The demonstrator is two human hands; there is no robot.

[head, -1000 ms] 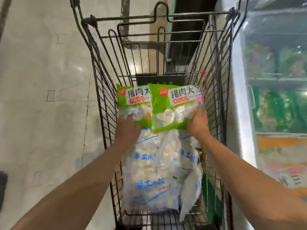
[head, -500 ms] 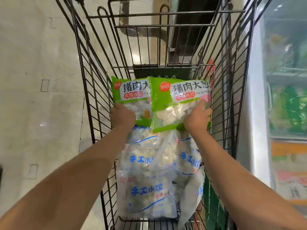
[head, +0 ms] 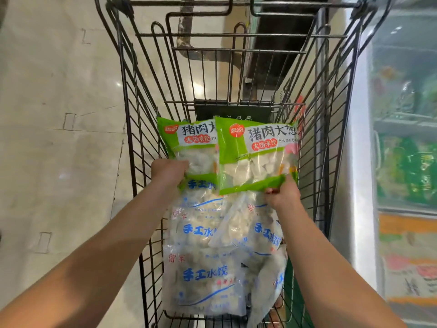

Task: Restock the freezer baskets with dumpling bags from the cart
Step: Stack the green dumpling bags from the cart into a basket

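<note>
Inside a wire shopping cart (head: 132,129), we hold two green dumpling bags side by side above a pile of clear bags. Our left hand (head: 169,171) grips the near left corner of the left green bag (head: 189,140), fingers curled under its edge. Our right hand (head: 282,195) pinches the near bottom edge of the right green bag (head: 255,157), which overlaps the right side of its neighbour. Both bags stand tilted up toward the far end of the cart, their printed labels facing us. Below them, the clear bags with blue lettering (head: 203,275) lie stacked on the cart floor, filling its near half. To the right of the cart, just beside its wire wall, runs the glass-topped freezer (head: 406,138), with green and orange packages blurred behind the lid. Pale tiled floor (head: 59,114) spreads out to the left.
</note>
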